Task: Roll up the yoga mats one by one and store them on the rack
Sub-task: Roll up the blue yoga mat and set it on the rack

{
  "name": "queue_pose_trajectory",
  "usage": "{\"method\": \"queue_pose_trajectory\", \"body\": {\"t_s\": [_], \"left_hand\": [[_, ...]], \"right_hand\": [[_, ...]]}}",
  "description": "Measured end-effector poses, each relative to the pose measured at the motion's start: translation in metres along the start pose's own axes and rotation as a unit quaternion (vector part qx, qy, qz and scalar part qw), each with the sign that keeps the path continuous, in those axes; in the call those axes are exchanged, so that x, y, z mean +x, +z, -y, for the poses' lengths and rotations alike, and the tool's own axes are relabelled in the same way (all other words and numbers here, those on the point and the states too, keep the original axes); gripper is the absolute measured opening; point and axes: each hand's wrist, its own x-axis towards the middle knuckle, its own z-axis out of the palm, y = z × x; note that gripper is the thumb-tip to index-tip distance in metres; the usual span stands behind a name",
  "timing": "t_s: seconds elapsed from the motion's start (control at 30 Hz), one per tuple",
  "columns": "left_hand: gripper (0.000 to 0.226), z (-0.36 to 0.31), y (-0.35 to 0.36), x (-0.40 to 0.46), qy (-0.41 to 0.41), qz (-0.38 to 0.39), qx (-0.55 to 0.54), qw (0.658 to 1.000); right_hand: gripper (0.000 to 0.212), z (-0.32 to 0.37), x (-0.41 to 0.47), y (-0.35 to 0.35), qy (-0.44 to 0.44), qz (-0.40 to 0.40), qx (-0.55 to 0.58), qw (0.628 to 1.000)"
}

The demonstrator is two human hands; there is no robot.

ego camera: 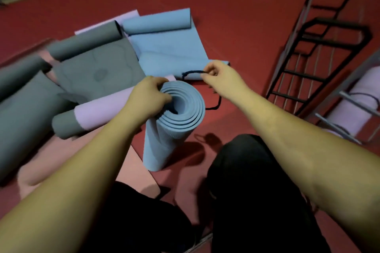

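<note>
Ribbed spiral blue foam roll (164, 135)

Both forearms are bare from the lower edge of the view up to the wrists, with no sleeve showing on either. The left hand (149, 96) and the right hand (221, 79) wear no glove, ring, watch or band that can be made out. Below the forearms the legs are covered in plain black trousers (257, 191), the cloth dark and without visible pattern, seam detail or marking. Footwear is too dark to tell.
</note>
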Motion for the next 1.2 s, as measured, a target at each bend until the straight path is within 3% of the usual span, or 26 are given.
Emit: {"method": "queue_pose_trajectory", "body": {"t_s": [0.3, 0.43, 0.5, 0.6, 0.67, 0.9, 1.07, 1.2], "left_hand": [[0.061, 0.056, -0.033, -0.013, -0.084, -0.134, -0.176, 0.972], [0.085, 0.068, -0.043, -0.008, -0.07, -0.118, -0.192, 0.972], [0.082, 0.073, -0.042, -0.004, -0.057, -0.096, -0.212, 0.971], [0.061, 0.078, -0.043, 0.005, -0.044, -0.091, -0.203, 0.974], [0.05, 0.084, -0.045, 0.014, -0.053, -0.108, -0.193, 0.974], [0.051, 0.104, -0.05, 0.044, -0.107, -0.156, -0.248, 0.95], [0.05, 0.097, -0.052, 0.058, -0.101, -0.158, -0.27, 0.945], [0.048, 0.104, -0.051, 0.06, -0.127, -0.165, -0.324, 0.923]], "right_hand": [[0.005, 0.109, 0.003, 0.055, -0.128, 0.121, -0.129, 0.976], [0.008, 0.133, 0.013, 0.069, -0.143, 0.159, -0.151, 0.965], [0.008, 0.142, 0.015, 0.077, -0.147, 0.189, -0.141, 0.961], [0.011, 0.15, 0.014, 0.087, -0.144, 0.219, -0.13, 0.956], [0.012, 0.149, 0.012, 0.09, -0.139, 0.201, -0.14, 0.959], [0.009, 0.121, -0.015, 0.088, -0.099, 0.08, -0.153, 0.98], [0.012, 0.129, -0.08, 0.121, -0.201, 0.069, -0.058, 0.976], [0.022, 0.105, -0.089, 0.137, -0.112, 0.075, 0.054, 0.99]]}}
